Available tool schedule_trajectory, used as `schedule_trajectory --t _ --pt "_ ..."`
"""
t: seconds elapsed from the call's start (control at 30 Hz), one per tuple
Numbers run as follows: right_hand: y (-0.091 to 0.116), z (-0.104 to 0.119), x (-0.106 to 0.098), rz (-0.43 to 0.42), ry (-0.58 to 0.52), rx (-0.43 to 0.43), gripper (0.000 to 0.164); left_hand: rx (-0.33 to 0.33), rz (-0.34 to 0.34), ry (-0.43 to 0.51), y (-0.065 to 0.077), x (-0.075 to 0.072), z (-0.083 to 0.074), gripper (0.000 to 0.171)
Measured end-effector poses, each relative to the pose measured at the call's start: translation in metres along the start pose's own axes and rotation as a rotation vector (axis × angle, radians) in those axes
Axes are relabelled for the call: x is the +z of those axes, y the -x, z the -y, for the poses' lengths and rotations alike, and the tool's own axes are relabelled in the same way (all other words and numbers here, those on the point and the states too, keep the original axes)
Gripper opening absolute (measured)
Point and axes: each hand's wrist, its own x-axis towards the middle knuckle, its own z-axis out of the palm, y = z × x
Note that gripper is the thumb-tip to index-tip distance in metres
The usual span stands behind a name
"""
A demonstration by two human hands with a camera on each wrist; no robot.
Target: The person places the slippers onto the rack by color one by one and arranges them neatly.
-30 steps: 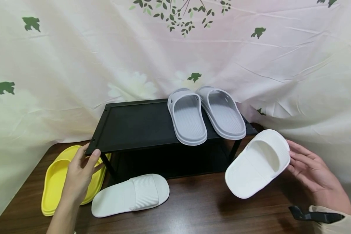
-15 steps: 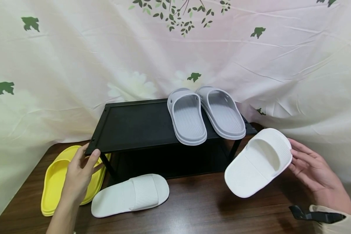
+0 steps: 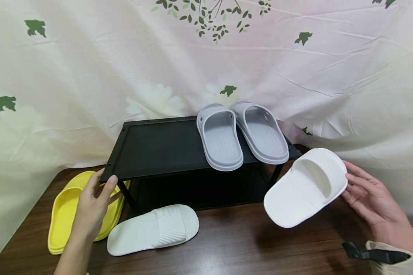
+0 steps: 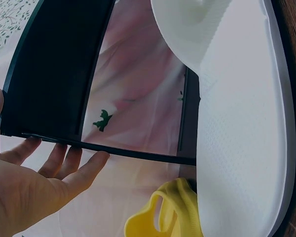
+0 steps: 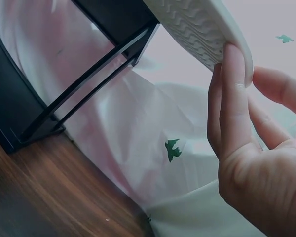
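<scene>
"Movement?"

"Slight. White slipper (image 3: 296, 198), tilted, off the rack's right front, a touch higher and farther right than a second ago. Right hand (image 3: 378, 202) pinches its toe end, thumb against fingers."

"Left hand (image 3: 93, 202)?"

"Unmoved: fingers spread, clamped about the black rack's (image 3: 161, 145) near left corner."

"Meaning?"

"Slipper still carried, not placed, I'd judge; its mate (image 3: 137, 233) lies before the rack."

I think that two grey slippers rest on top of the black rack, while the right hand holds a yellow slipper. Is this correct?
Not quite: the right hand holds a white slipper, not a yellow one, as the head view shows. Two grey slippers do rest on top of the black rack.
</scene>
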Motion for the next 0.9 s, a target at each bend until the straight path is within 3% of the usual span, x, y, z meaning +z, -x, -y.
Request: schedule_trajectory --t 0.47,0.7,0.9 --pt "0.002 0.004 0.005 -0.015 -0.001 -0.042 0.054 0.003 0.002 0.001 0.0 -0.001 0.001 0.043" --pt "0.008 0.009 0.007 -0.039 -0.004 -0.013 0.054 0.005 -0.013 -0.034 -0.001 0.0 0.003 0.043" --pt "0.003 0.012 0.01 0.004 -0.019 -0.026 0.055 -0.006 -0.018 -0.066 0.0 -0.001 0.002 0.043"
